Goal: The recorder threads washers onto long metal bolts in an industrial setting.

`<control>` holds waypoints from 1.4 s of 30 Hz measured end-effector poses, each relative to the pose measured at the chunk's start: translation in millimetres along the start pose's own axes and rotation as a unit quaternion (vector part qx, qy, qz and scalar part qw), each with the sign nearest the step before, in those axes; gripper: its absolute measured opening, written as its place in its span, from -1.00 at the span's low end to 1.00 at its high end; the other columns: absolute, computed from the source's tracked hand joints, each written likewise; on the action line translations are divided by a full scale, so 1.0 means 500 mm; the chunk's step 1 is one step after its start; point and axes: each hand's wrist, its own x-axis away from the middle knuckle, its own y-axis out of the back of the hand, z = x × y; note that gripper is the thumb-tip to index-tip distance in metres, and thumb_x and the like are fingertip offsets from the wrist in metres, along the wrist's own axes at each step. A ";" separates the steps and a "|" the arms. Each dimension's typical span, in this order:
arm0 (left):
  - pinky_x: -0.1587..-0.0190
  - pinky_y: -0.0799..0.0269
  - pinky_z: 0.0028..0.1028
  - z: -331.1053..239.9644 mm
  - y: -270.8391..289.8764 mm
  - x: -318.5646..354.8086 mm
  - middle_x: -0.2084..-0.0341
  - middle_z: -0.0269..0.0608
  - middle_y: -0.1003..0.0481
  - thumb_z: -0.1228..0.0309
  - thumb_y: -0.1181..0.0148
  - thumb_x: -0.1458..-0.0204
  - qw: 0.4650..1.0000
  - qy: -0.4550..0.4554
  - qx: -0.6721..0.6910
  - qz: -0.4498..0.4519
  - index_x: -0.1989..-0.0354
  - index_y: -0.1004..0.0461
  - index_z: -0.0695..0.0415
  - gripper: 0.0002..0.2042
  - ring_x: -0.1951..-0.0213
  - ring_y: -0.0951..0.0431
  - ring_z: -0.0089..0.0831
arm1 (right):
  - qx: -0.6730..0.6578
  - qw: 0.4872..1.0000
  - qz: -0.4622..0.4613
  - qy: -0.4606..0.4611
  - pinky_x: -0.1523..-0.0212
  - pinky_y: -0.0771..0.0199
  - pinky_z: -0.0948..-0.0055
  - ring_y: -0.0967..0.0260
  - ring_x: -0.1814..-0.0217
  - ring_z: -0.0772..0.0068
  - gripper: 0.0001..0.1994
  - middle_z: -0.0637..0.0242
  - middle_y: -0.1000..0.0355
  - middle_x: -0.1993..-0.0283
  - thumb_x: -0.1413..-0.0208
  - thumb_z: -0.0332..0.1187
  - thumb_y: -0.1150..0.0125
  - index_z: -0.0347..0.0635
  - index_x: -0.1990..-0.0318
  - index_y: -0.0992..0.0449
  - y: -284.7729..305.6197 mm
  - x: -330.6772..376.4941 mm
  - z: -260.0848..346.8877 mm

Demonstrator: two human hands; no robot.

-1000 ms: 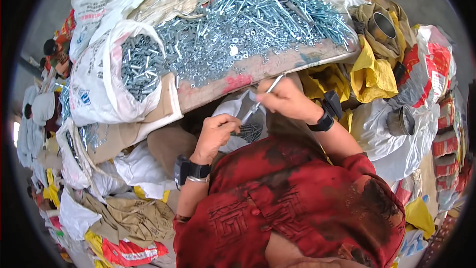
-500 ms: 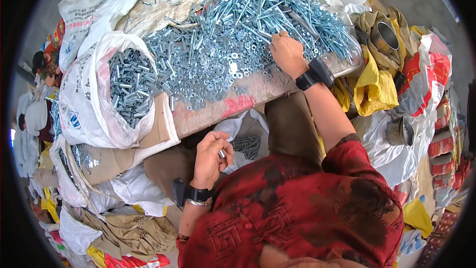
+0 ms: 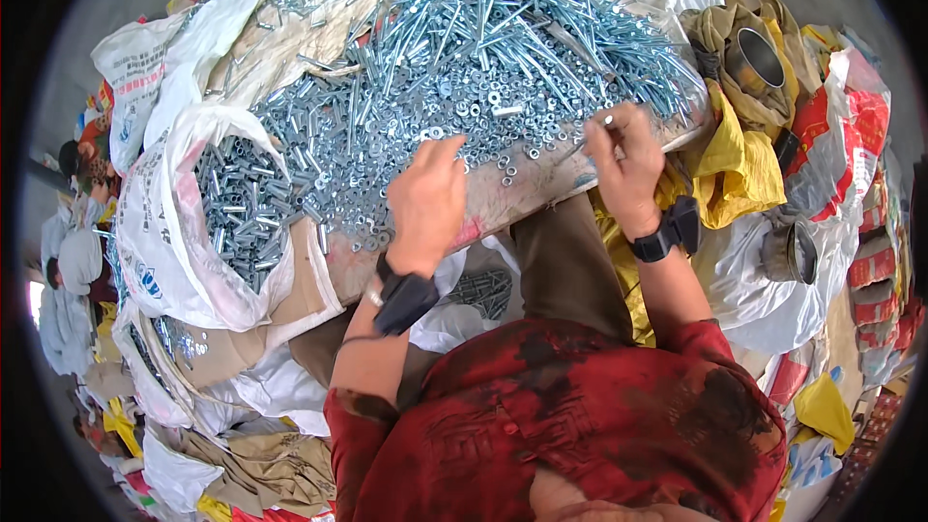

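Observation:
A big heap of silvery bolts, nuts and washers (image 3: 454,58) covers a worn board (image 3: 541,188) in front of me. My left hand (image 3: 427,198) rests palm down at the heap's near edge, fingers curled among small nuts; I cannot tell whether it grips any. My right hand (image 3: 623,164) is at the board's right end, pinching a long thin bolt (image 3: 585,140) between thumb and fingers. Both wrists carry black bands. Below the board, between my arms, lies a white bag (image 3: 483,295) with some bolts in it.
At my left, an open white sack (image 3: 184,222) holds short bolts. More sacks and bags pile up at the left and lower left. To the right are yellow cloth (image 3: 739,169), a metal can (image 3: 759,58) and coloured packaging.
My left hand has risen from the bag below the board up onto the heap's near edge. My right hand has shifted right along the board and now pinches a bolt.

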 end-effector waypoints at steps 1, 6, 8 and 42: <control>0.35 -0.44 -0.17 -0.007 -0.023 -0.023 0.37 -0.10 -0.53 0.47 -0.18 -0.09 1.000 -0.001 -0.001 0.002 0.04 -0.54 0.12 -0.76 0.40 -0.57 -0.12 | -0.009 1.000 0.001 -0.019 0.54 -0.29 0.51 -0.28 0.61 0.52 -0.85 0.32 -0.35 0.52 -0.14 -0.53 -0.27 -0.23 0.22 -0.40 -0.010 0.019 -0.016; 0.39 -0.47 -0.12 -0.009 -0.123 -0.107 0.36 -0.08 -0.48 0.38 -0.19 -0.09 0.984 -0.025 -0.107 0.143 0.11 -0.46 0.12 -0.79 0.41 -0.57 -0.01 | -0.034 0.994 0.075 -0.076 0.49 -0.34 0.58 -0.39 0.54 0.62 -0.99 0.36 -0.43 0.41 -0.24 -0.54 -0.12 -0.24 0.25 -0.43 -0.047 0.078 -0.061; 0.44 -0.46 -0.12 0.005 -0.150 -0.114 0.36 -0.05 -0.48 0.39 -0.17 -0.10 0.977 -0.052 -0.135 0.157 0.23 -0.39 0.14 -0.85 0.45 -0.57 0.00 | -0.100 0.984 0.042 -0.144 0.50 -0.35 0.58 -0.39 0.54 0.62 -0.97 0.36 -0.48 0.40 -0.27 -0.50 -0.09 -0.25 0.24 -0.43 -0.057 0.088 -0.066; 0.13 -0.49 -0.04 0.014 -0.158 -0.269 0.35 0.13 -0.60 0.32 -0.21 0.04 0.944 0.240 -0.218 0.056 0.39 -0.58 0.25 -0.79 0.23 -0.61 0.12 | -0.097 0.992 0.064 -0.048 0.42 -0.37 0.26 -0.40 0.44 0.08 -0.95 0.15 -0.37 0.39 -0.15 -0.52 -0.19 -0.24 0.25 -0.45 -0.037 0.080 -0.088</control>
